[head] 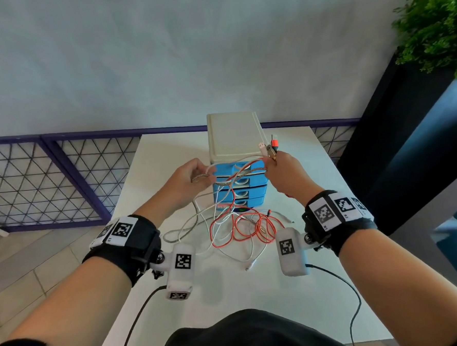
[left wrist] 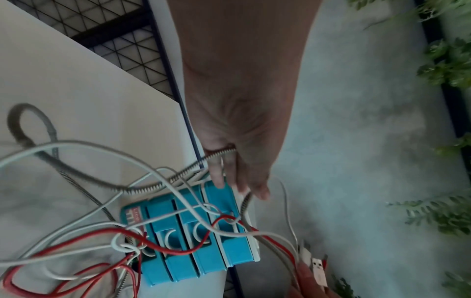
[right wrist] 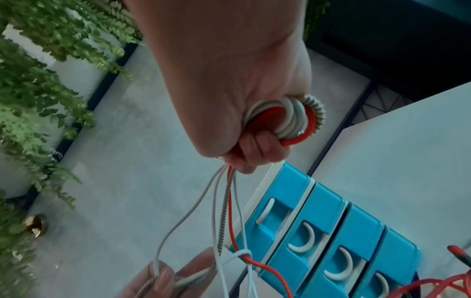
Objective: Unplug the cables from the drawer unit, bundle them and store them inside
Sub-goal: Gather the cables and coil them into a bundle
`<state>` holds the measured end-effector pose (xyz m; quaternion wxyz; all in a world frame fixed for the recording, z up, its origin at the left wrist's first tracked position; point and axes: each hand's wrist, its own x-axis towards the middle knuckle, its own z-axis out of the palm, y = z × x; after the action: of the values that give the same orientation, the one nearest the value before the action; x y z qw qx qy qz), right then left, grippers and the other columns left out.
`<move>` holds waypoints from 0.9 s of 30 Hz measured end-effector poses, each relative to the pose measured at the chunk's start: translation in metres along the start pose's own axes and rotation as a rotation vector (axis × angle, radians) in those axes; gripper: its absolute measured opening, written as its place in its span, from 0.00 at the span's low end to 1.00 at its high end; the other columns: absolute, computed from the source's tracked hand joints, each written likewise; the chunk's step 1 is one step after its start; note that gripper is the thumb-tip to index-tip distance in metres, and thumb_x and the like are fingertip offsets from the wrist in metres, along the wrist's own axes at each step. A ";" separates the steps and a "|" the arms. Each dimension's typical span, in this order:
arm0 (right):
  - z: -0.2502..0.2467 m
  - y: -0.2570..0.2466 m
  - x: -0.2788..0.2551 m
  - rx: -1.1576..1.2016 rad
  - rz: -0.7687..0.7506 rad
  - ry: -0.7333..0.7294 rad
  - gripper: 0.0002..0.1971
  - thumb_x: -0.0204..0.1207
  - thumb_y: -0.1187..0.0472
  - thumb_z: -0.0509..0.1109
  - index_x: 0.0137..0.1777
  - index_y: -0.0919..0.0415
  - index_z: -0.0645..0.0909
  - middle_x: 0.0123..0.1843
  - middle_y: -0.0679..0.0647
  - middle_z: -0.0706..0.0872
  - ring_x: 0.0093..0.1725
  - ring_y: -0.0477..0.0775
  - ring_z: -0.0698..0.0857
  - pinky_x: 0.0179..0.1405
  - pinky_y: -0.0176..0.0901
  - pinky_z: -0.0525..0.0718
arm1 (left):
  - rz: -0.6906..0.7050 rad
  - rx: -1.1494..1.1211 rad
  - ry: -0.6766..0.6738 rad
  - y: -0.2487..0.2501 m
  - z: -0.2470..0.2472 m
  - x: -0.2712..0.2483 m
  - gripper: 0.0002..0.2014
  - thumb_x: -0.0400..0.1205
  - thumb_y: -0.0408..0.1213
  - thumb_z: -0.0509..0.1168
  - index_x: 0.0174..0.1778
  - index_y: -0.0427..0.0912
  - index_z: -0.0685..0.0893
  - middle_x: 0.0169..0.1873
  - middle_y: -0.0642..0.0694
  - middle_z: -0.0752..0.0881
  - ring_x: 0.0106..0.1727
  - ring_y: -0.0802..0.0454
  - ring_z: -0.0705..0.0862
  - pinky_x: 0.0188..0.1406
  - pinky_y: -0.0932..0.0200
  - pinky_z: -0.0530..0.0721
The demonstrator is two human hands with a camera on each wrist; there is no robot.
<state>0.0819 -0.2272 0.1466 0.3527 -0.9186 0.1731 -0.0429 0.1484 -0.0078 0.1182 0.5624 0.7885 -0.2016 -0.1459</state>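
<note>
A: While the loose loops are lying near the middle of the white table [head: 177,309], what is sitting closest to the table's near edge?

B: A slack tangle of cables [head: 241,225], red, white and spring-wrapped, is spreading over the table just in front of the drawer unit [head: 235,156], with one white plug end trailing toward the near edge.

A: And the hands?

B: Both are hovering above that tangle, in front of the unit's top drawer. The left hand [head: 193,177] is pinching the spring-wrapped cable [left wrist: 178,177] and a white strand between curled fingers. The right hand [head: 283,174] is gripping a small coil of red, white and spring-wrapped cable [right wrist: 288,121] in a closed fist, and the plug ends [head: 270,147] are sticking up out of it. Strands are stretching between the two hands across the drawer fronts.

A: Where is the unit standing?

B: At the table's far edge, around its middle, upright, with its four blue drawers all pushed in. Beyond the far right corner, a green plant [head: 435,23] is hanging over a dark planter.
</note>
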 end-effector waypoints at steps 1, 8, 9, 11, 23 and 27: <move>-0.003 0.000 -0.001 0.023 -0.003 -0.005 0.13 0.87 0.54 0.52 0.48 0.62 0.72 0.32 0.49 0.72 0.28 0.45 0.70 0.26 0.36 0.67 | -0.003 -0.127 -0.069 0.000 0.001 -0.002 0.10 0.82 0.33 0.66 0.39 0.44 0.72 0.53 0.45 0.90 0.55 0.58 0.87 0.54 0.59 0.83; -0.010 -0.003 -0.001 0.177 0.044 -0.081 0.17 0.85 0.51 0.52 0.45 0.62 0.76 0.28 0.54 0.75 0.23 0.51 0.72 0.21 0.42 0.71 | 0.036 -0.173 -0.149 0.004 0.002 -0.010 0.11 0.78 0.20 0.66 0.54 0.35 0.82 0.41 0.52 0.91 0.49 0.61 0.88 0.47 0.68 0.84; -0.009 -0.004 -0.002 0.192 0.046 -0.096 0.17 0.85 0.51 0.52 0.44 0.62 0.76 0.28 0.54 0.75 0.23 0.50 0.73 0.20 0.42 0.71 | 0.031 -0.162 -0.119 0.004 0.002 -0.009 0.11 0.77 0.20 0.67 0.54 0.33 0.83 0.39 0.52 0.92 0.46 0.61 0.88 0.47 0.67 0.85; -0.009 -0.006 -0.003 0.223 0.048 -0.123 0.17 0.86 0.52 0.52 0.41 0.61 0.75 0.27 0.54 0.75 0.22 0.50 0.72 0.20 0.41 0.71 | 0.025 -0.155 -0.070 0.004 0.003 -0.008 0.09 0.77 0.20 0.68 0.51 0.32 0.85 0.36 0.52 0.92 0.42 0.62 0.89 0.45 0.69 0.86; -0.013 -0.013 -0.007 0.501 0.121 -0.250 0.12 0.86 0.55 0.56 0.42 0.58 0.71 0.28 0.49 0.69 0.19 0.44 0.65 0.16 0.33 0.65 | 0.213 0.051 0.050 0.011 0.015 -0.005 0.09 0.78 0.27 0.68 0.37 0.47 0.82 0.38 0.37 0.88 0.44 0.44 0.88 0.49 0.49 0.83; -0.010 -0.011 -0.008 0.522 0.141 -0.218 0.13 0.86 0.55 0.56 0.41 0.58 0.72 0.28 0.50 0.70 0.20 0.45 0.65 0.16 0.33 0.66 | 0.252 0.104 0.075 0.019 0.016 -0.001 0.05 0.78 0.29 0.69 0.40 0.45 0.84 0.35 0.46 0.87 0.41 0.51 0.87 0.46 0.58 0.83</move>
<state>0.0755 -0.2228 0.1621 0.5956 -0.7817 0.1809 0.0375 0.1372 -0.0262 0.1313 0.5419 0.7899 -0.2853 -0.0337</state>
